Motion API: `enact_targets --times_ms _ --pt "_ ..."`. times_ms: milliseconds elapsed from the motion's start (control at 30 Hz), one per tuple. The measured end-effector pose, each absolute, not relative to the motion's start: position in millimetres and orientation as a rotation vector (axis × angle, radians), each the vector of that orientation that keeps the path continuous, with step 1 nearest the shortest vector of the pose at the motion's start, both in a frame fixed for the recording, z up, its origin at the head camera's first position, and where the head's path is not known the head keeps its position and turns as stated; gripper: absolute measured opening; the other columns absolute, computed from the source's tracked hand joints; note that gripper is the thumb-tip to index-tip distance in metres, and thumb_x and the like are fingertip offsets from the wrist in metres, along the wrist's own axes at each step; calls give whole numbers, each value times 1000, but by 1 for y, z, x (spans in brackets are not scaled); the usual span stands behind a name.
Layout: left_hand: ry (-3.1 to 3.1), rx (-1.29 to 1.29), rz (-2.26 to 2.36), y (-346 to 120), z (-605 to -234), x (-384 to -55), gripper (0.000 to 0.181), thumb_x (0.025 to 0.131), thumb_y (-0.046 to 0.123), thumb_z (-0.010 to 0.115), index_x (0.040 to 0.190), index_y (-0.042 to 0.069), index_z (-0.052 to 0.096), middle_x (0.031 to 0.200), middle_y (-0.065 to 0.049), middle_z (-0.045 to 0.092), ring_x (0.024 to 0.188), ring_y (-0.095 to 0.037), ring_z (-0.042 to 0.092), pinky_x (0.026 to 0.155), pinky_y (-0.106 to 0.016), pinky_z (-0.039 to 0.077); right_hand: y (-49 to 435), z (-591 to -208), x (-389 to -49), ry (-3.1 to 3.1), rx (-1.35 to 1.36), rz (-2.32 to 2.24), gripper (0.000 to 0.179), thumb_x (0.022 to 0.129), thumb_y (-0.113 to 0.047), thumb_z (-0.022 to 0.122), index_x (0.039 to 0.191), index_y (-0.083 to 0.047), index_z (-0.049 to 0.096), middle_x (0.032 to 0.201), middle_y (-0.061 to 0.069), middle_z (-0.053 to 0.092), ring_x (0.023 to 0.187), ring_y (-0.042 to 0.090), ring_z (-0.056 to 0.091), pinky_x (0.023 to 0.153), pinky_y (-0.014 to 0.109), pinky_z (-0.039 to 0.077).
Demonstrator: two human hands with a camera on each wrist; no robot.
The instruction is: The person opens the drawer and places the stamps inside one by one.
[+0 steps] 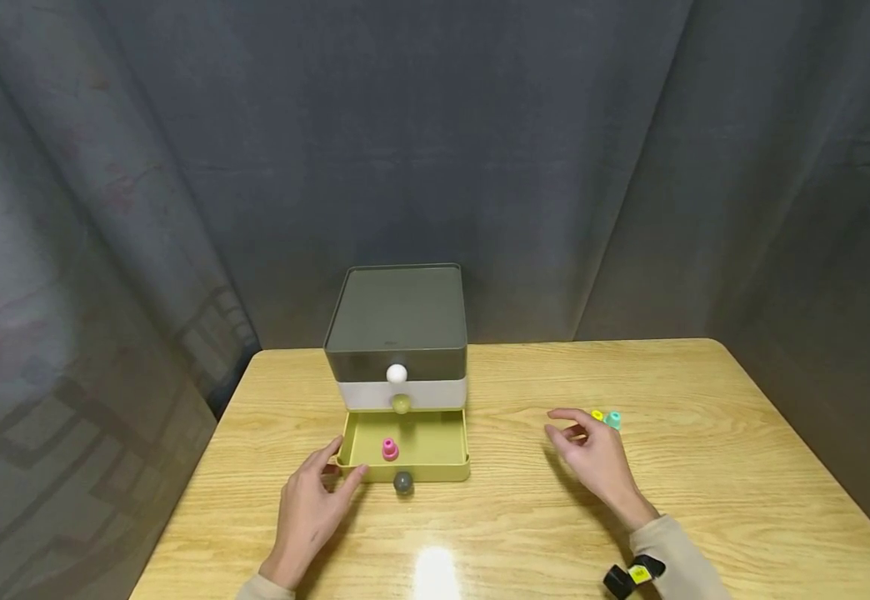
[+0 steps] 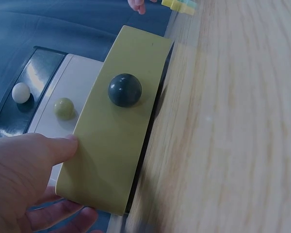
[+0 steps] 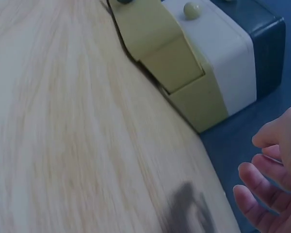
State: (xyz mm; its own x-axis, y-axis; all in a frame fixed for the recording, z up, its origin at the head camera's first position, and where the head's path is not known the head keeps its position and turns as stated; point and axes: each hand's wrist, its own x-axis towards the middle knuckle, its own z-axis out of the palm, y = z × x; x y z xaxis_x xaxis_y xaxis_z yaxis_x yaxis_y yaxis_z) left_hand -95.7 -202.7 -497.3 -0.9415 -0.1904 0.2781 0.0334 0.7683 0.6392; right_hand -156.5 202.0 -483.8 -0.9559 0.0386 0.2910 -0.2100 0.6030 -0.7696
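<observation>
A stacked desk drawer box [image 1: 397, 308] has a dark top, a white middle and an olive bottom drawer [image 1: 435, 473], which is pulled out. Inside that drawer stands a small pink peg-shaped piece [image 1: 390, 450]. My left hand [image 1: 310, 502] holds the drawer's front left corner, thumb [image 2: 64, 148] at the front's upper edge and fingers by the side. To the right, my right hand [image 1: 595, 454] hovers over the table with loosely bent fingers and nothing in them. Beyond it lie a yellow piece [image 1: 597, 415] and a teal piece [image 1: 613, 419], partly hidden by the hand.
The wooden table [image 1: 510, 533] carries everything, and a dark grey curtain [image 1: 420, 150] hangs behind and at both sides. Round knobs stick out from the drawer fronts: a white knob [image 1: 397, 373], an olive knob [image 1: 401, 404] and a dark knob [image 1: 402, 482].
</observation>
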Motion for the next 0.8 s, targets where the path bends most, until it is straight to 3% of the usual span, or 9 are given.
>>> enact_targets --times_ms 200,533,800 --pt "-2635 120 -956 -202 -497 -96 66 89 37 88 143 4 67 124 -16 78 95 -26 77 68 -33 56 219 -485 -161 -2558 92 1232 23 96 -13 78 117 -3 79 84 9 79 75 5 70 65 20 58" --pt "-2634 118 -949 -202 -497 -96 66 89 37 88 142 4 67 124 -17 77 95 -27 77 68 -34 55 246 -489 -164 -2631 -90 1174 29 100 -19 74 125 -4 75 84 9 76 71 4 61 52 24 45" --pt "-2630 121 -958 -202 -497 -95 66 89 36 88 142 4 67 124 -17 77 94 -26 77 69 -34 56 254 -495 -169 -2580 -77 1081 26 98 -12 74 121 -1 76 79 8 74 68 1 58 55 20 44"
